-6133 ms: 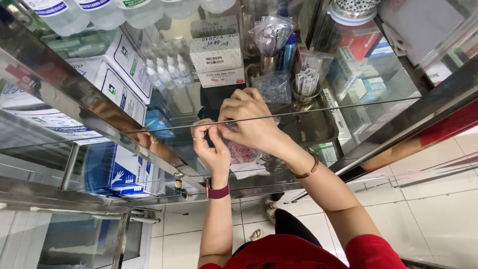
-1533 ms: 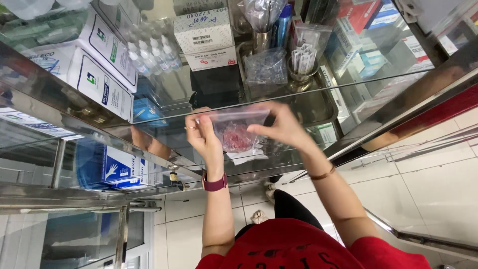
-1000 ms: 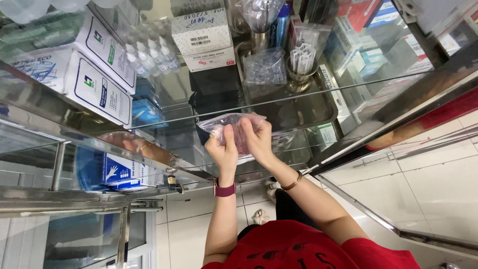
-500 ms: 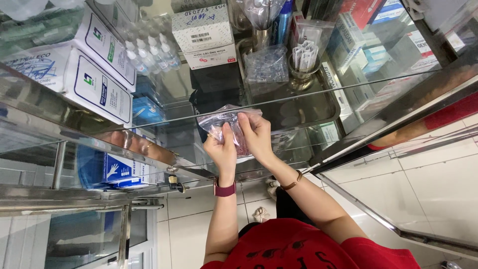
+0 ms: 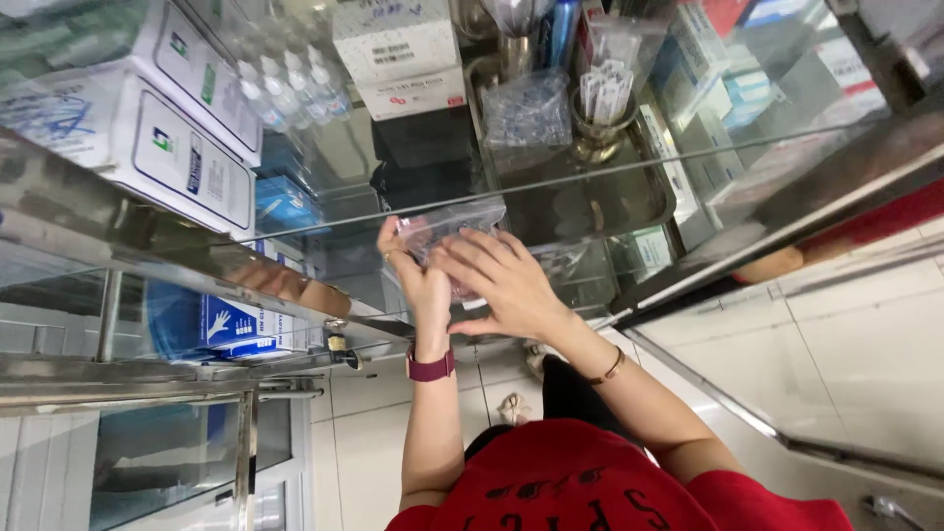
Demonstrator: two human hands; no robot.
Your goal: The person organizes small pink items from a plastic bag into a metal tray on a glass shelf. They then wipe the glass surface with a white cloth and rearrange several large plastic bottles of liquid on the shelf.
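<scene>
A small clear plastic bag [image 5: 454,220] with pinkish contents is held over the glass counter top [image 5: 551,182]. My left hand [image 5: 417,283], with a maroon watch on its wrist, grips the bag's left side from below. My right hand [image 5: 503,285], a thin bracelet on its wrist, lies over the lower right part of the bag with its fingers spread across it. Most of the bag's lower half is hidden behind the two hands.
A metal tray [image 5: 644,202] on the counter carries a cup of wrapped sticks [image 5: 602,108] and a clear bag [image 5: 526,110]. White boxes [image 5: 187,147], small bottles [image 5: 285,84] and a white carton [image 5: 398,54] stand at left. A blue glove box [image 5: 241,324] sits below, and the tiled floor [image 5: 846,354] lies right.
My hands, which were apart at the bag's two top corners, have come close together over it. The bag has shifted slightly toward me and is now partly covered by my right hand.
</scene>
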